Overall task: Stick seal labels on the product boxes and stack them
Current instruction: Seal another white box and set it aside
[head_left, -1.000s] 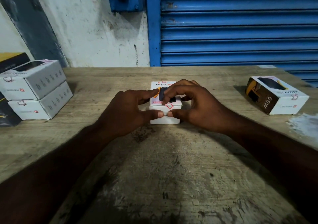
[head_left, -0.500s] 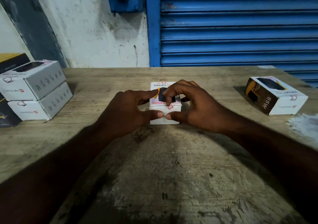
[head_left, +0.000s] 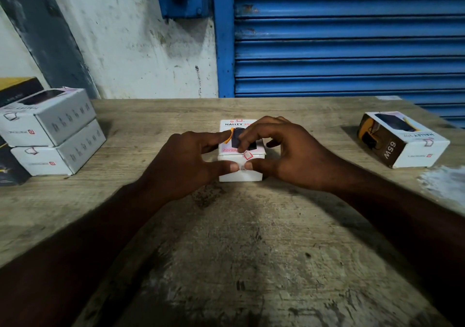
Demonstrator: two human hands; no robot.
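Right of the two-box stack [head_left: 50,130], on the desk [head_left: 251,251], the product box [head_left: 240,175] lies flat. The left hand [head_left: 186,160] and right hand [head_left: 289,155] clamp it, thumbs on its front, fingers on top beside the seal label [head_left: 247,155]. It is probably light, stiff, slick card, best gripped by opposite sides.

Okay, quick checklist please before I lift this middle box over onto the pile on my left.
1. Seal label wraps the front top edge of the middle box: ok, it shows on both the top and the front face.
2. Label pressed flat, no lifted corner: cannot tell, the fingertips cover part of it.
3. Firm hold on the box: ok, the left hand and right hand each have a thumb on the front face and a finger on top.
4. Stack ready for another box: ok, its two boxes sit squarely one on the other.
5. Path to the stack: ok, only bare table shows between.
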